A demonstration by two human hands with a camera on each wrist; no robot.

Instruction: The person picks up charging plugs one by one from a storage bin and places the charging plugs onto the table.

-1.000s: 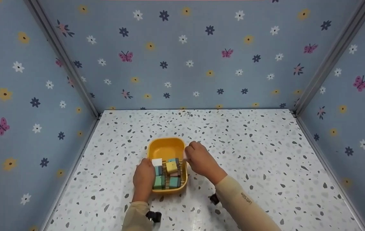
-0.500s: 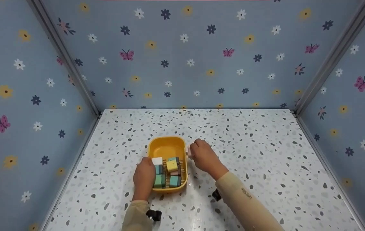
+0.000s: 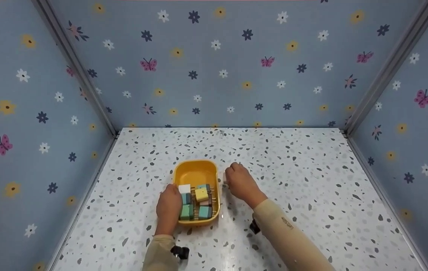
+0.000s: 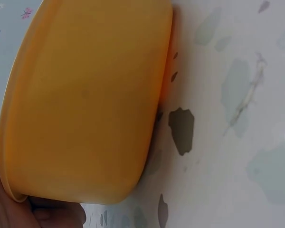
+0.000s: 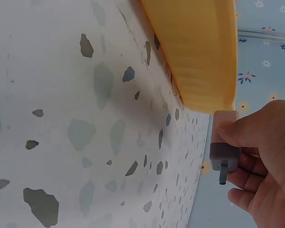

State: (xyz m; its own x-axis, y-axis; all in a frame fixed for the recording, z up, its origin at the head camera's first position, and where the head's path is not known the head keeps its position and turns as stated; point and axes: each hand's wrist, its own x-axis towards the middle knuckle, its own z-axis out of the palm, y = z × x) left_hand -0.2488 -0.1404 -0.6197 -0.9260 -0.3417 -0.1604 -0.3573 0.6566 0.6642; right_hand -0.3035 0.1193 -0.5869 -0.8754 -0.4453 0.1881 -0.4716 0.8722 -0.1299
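My left hand (image 3: 169, 205) grips the left rim of a yellow plastic bin (image 3: 196, 165); in the left wrist view, its fingers (image 4: 61, 216) curl under the rim. My right hand (image 3: 241, 182) is just right of the bin. It pinches a pink and grey plug adapter (image 5: 223, 128) between thumb and fingers, its metal prong (image 5: 223, 173) pointing down in the right wrist view. Inside the bin's near half lie several similar adapters with grey bases and metal prongs, among them a yellow one (image 3: 201, 194), a white one (image 3: 184, 189) and a green one (image 3: 185, 213).
The bin stands on a white speckled tabletop (image 3: 293, 162). Blue flowered panels rise behind it (image 3: 214, 94) and along both sides, joined by grey metal corner posts (image 3: 390, 64). A small black device (image 3: 180, 252) sits at the left wrist.
My right hand has moved right, from the bin's right rim to beside it, with the pink and grey plug adapter still pinched. The left hand and bin have hardly shifted.
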